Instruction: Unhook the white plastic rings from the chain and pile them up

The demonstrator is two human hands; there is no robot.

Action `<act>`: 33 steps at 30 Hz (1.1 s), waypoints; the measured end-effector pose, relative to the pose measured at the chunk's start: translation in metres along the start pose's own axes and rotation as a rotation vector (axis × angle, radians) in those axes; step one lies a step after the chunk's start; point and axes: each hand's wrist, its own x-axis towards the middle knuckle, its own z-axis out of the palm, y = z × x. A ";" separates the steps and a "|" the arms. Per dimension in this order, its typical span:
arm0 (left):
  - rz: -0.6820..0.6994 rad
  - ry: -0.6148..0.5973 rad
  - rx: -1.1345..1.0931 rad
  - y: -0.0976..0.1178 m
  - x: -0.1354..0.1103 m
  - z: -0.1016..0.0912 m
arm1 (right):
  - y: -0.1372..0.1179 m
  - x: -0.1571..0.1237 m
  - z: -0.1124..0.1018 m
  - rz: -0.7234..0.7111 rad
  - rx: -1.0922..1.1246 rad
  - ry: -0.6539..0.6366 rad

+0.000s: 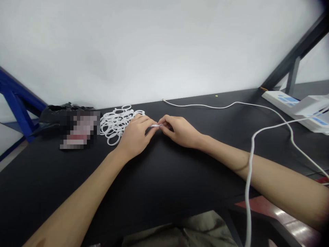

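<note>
Between my two hands stretches a short, thin white band (pixel 155 126), seen edge-on and largely covered by fingers. My left hand (pixel 137 135) is closed, pinching its left end between thumb and fingers. Thumb and fingertips of my right hand (pixel 181 132) are pressed together on the right end. Both hands are low over the black table (pixel 167 178). Just left of and partly behind my left hand lies a loose pile of white rings (pixel 114 123). Whether the band is one of these rings, I cannot tell.
A black plastic bag (pixel 58 111) and a blurred-out item (pixel 79 132) lie left of the pile. A white cable (pixel 197 105) runs across the table's back; another hangs over my right forearm. White power strips (pixel 285 101) sit at right. Behind stands a white wall (pixel 164 51).
</note>
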 end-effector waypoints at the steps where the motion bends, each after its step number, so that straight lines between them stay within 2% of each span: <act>1: -0.014 0.023 -0.002 0.001 0.000 -0.001 | 0.000 0.000 0.000 0.014 -0.005 0.003; 6: -0.092 0.094 -0.024 0.004 -0.001 -0.001 | -0.002 0.002 -0.001 0.078 -0.104 -0.005; 12: -0.132 0.121 0.008 0.000 -0.002 0.000 | -0.003 0.001 -0.002 0.055 -0.121 -0.031; 22: -0.220 0.090 0.029 0.000 -0.001 -0.004 | -0.002 -0.001 0.001 -0.041 0.020 -0.011; 27: -0.224 0.037 0.025 -0.003 -0.001 -0.003 | -0.005 -0.001 -0.001 -0.049 0.042 0.023; 33: -0.196 0.028 0.008 -0.005 -0.002 -0.001 | -0.002 -0.001 0.001 -0.059 0.047 0.030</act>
